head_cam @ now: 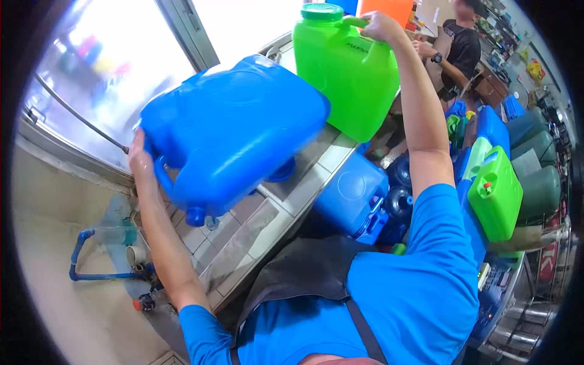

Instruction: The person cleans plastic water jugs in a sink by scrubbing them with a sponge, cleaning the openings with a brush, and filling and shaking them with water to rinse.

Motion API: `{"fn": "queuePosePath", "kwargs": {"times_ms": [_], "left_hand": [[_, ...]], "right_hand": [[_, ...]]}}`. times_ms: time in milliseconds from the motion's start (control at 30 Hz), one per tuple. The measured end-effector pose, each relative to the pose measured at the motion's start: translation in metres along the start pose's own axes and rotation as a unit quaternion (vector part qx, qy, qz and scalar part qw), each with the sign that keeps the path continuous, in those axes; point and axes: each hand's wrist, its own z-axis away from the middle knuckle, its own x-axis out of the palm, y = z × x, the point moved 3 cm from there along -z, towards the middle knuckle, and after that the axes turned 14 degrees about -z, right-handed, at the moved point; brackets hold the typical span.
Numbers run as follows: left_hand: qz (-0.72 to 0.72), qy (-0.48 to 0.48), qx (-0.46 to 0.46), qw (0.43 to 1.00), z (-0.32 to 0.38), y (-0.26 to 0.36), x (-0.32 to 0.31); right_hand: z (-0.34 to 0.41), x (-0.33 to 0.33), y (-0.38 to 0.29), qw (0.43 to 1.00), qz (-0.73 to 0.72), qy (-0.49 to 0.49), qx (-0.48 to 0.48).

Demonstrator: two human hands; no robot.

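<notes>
My left hand [141,157] holds a large blue plastic water container [237,123] by its left end. The container is tilted over a tiled counter [292,203], with a small blue cap or spout at its lower corner. Part of it looks blurred, and my left fingers are partly hidden behind it. At the upper right, my right hand [382,26] grips the handle of a bright green plastic jug [342,77]. This jug has a round green screw cap [322,12] and stands roughly upright, close beside the blue container.
A window [105,73] borders the counter's far side. Below its near edge are a blue container [353,196] and dark round water bottles [399,205]. Another green jug [496,194] sits at right. A person in dark clothing [461,50] is beyond. Blue piping [105,276] runs at left.
</notes>
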Motion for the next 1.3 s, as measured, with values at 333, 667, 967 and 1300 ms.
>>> {"fn": "queuePosePath", "kwargs": {"times_ms": [333,667,967,1300], "left_hand": [[-0.405,-0.216,0.173,0.871,-0.045,0.085,0.254],[-0.276,-0.02,0.405,0.871,-0.102,0.098,0.274],[-0.165,-0.012,0.29,0.943,-0.073,-0.016,0.283],[-0.213,0.021,0.356,0.91,-0.041,0.007,0.285]], "right_hand": [[-0.013,-0.021,0.039,0.998,0.043,-0.045,-0.024],[0.09,-0.011,-0.163,0.98,-0.162,-0.078,-0.087],[0.074,0.019,-0.142,0.991,-0.073,-0.046,-0.1],[0.096,0.015,-0.155,0.991,-0.082,-0.02,-0.104]]}}
